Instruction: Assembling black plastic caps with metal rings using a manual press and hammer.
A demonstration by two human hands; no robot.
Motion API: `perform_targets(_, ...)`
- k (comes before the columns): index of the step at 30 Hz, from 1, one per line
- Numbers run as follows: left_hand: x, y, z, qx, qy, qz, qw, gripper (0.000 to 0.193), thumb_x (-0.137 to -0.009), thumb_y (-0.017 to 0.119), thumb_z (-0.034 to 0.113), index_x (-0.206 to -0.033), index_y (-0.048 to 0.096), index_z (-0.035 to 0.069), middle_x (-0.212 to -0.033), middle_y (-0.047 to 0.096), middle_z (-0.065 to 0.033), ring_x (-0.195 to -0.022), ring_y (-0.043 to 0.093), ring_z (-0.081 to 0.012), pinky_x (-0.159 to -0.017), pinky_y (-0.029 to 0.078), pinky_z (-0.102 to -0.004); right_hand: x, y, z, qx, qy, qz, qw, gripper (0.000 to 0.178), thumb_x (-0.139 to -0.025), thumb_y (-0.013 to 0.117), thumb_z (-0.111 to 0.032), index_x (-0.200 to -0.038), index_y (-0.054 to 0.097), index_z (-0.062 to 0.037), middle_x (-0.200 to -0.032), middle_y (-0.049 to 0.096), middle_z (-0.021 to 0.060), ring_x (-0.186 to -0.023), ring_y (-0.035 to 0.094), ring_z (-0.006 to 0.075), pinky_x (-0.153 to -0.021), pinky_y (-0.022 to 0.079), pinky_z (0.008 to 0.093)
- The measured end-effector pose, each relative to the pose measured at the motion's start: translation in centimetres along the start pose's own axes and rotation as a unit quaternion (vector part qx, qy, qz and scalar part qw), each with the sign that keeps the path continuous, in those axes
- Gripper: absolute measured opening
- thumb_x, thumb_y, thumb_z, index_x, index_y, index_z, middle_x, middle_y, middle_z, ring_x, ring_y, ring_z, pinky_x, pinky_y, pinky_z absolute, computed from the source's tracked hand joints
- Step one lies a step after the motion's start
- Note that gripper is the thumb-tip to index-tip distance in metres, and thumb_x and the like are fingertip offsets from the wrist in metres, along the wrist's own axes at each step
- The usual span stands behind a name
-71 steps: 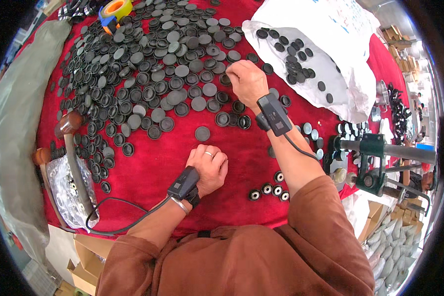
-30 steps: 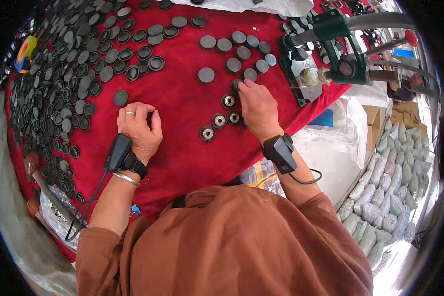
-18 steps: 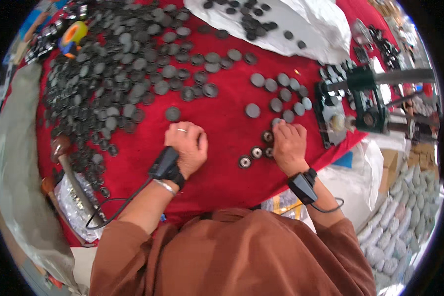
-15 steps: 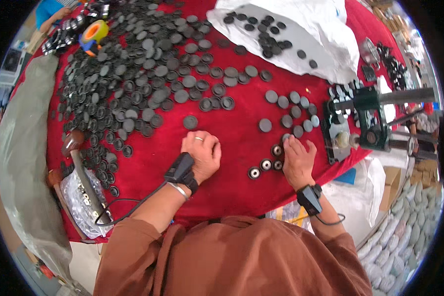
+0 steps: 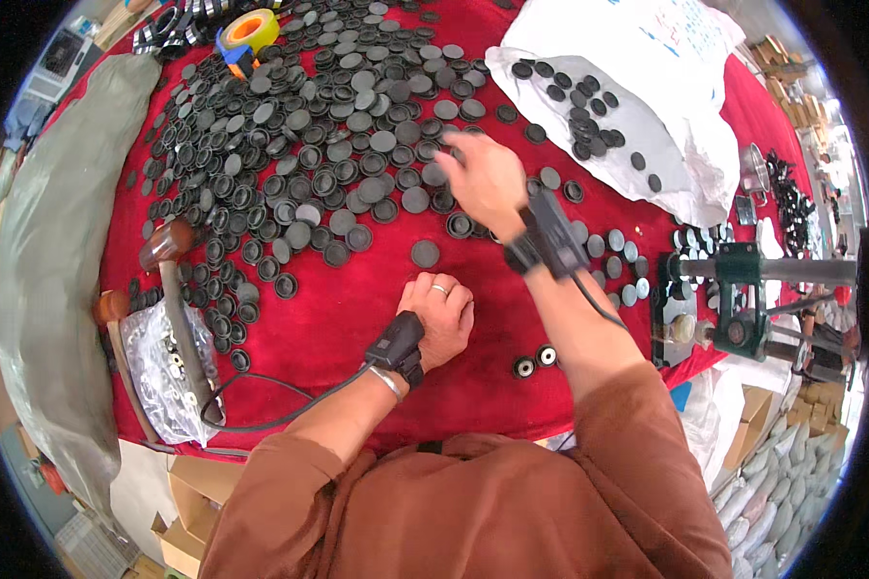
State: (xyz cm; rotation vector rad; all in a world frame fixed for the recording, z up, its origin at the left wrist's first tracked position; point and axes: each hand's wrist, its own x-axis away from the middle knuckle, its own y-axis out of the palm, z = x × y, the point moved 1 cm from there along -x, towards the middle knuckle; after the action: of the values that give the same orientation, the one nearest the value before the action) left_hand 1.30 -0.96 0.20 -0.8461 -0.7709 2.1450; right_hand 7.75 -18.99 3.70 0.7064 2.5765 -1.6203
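Black round plastic caps [image 5: 357,121] lie heaped over the far left and middle of a red cloth. My right hand [image 5: 490,183] reaches out over the right edge of the heap, slightly blurred. Its thumb and forefinger are apart, close to the caps, with nothing seen between them. My left hand [image 5: 441,317] rests on the cloth, fingers curled together and pointing away. Whatever it may hold is hidden. A single cap [image 5: 425,254] lies just beyond its fingertips. Small round black parts with metal centres [image 5: 523,367] sit between my forearms; my right forearm covers some.
Right stands a dark green hand press [image 5: 739,309] beside several flat discs [image 5: 615,241]. A white sack [image 5: 637,87] with black caps on it lies far right. Left are a mallet [image 5: 169,251], a clear bag of small parts [image 5: 164,362] and a yellow tape roll [image 5: 251,31].
My right hand has left the metal-centred parts near the press and moved far and left to the cap heap. My left hand stays curled near the lone cap. The whole view has shifted.
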Motion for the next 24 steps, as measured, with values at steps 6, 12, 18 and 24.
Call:
perform_targets(6, 0.5, 0.2, -0.3, -0.001, 0.0, 0.008, 1.0, 0.015, -0.071, 0.069, 0.009, -0.082, 0.059, 0.009, -0.086, 0.058, -0.0082, -0.079, 0.055, -0.0285, -0.068, 0.045, -0.0409, -3.7, 4.9, -1.3, -0.004, 0.025, -0.023, 0.999, 0.026, -0.082, 0.067, -0.023, -0.103, 0.062, -0.0084, -0.096, 0.063, 0.0163, -0.088, 0.063, 0.0357, -0.074, 0.052, 0.0454)
perform_targets(12, 0.5, 0.2, -0.3, -0.004, -0.005, 0.013, 1.0, 0.016, -0.07, 0.07, 0.009, -0.082, 0.059, 0.009, -0.085, 0.058, -0.0082, -0.079, 0.054, -0.0287, -0.066, 0.044, -0.0403, -2.0, 5.3, -0.5, -0.061, -0.062, 0.053, 0.995, 0.014, -0.077, 0.068, -0.012, -0.087, 0.059, -0.0083, -0.085, 0.059, 0.0097, -0.079, 0.061, 0.0333, -0.067, 0.05, 0.0439)
perform_targets(18, 0.4, 0.3, -0.4, -0.009, -0.007, 0.008, 1.0, 0.016, -0.07, 0.07, 0.01, -0.081, 0.059, 0.009, -0.086, 0.058, -0.0085, -0.079, 0.055, -0.0287, -0.067, 0.044, -0.0402, -1.9, 5.3, -0.5, -0.027, -0.054, 0.12, 0.991, 0.014, -0.076, 0.068, -0.012, -0.087, 0.059, -0.0103, -0.086, 0.059, 0.0099, -0.081, 0.061, 0.0323, -0.067, 0.05, 0.0434)
perform_targets(24, 0.3, 0.2, -0.1, -0.007, -0.005, 0.013, 1.0, 0.015, -0.07, 0.069, 0.01, -0.082, 0.059, 0.008, -0.087, 0.059, -0.0092, -0.08, 0.055, -0.0287, -0.067, 0.044, -0.0404, -3.2, 6.0, -3.0, -0.007, -0.168, 0.079, 0.983, 0.014, -0.079, 0.064, -0.017, -0.092, 0.064, -0.0127, -0.093, 0.058, 0.0062, -0.092, 0.055, 0.0279, -0.074, 0.047, 0.0408)
